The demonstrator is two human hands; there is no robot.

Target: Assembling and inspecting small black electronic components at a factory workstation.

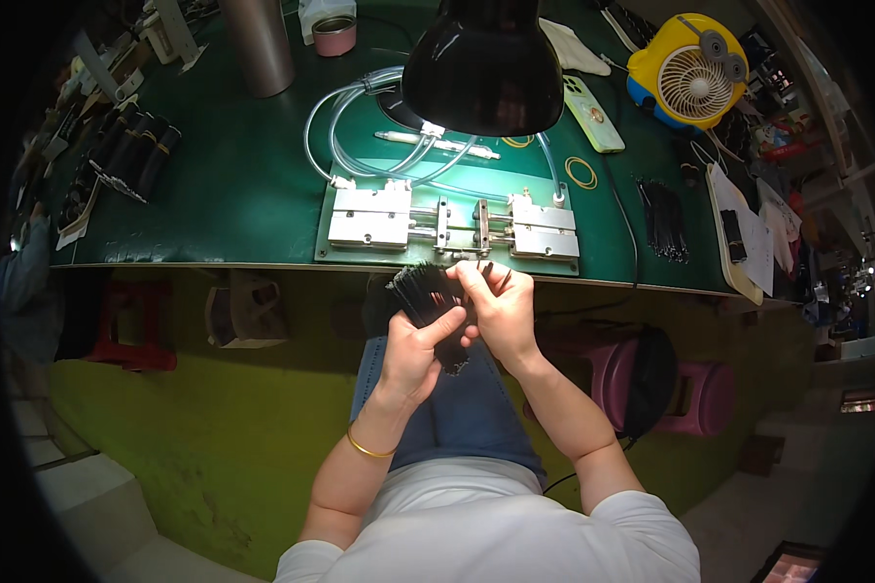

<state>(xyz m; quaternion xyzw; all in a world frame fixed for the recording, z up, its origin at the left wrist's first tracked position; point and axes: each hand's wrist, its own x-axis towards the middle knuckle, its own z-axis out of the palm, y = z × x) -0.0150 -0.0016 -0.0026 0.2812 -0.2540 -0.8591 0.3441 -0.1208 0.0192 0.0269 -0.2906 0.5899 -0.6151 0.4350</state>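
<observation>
My left hand [413, 355] is wrapped round a thick bundle of thin black strips [418, 290], just off the table's front edge. The strips look like short wires or ties; their exact kind is too small to tell. At the upper right of the bundle, my right hand [504, 306] is closed in a pinch, with a thin dark strip end showing by its fingers. Directly beyond both hands stands a metal fixture with a left cylinder block [369, 216], a right cylinder block [544, 228] and facing jaws [482, 225] between them.
A black lamp [484, 73] overhangs the fixture, with clear air tubes [332, 136] behind. More black strips [663, 222] lie at right, near a phone [593, 115] and a yellow fan [690, 78]. Dark bundles [134, 151] lie at left. Pink stools [695, 398] stand below.
</observation>
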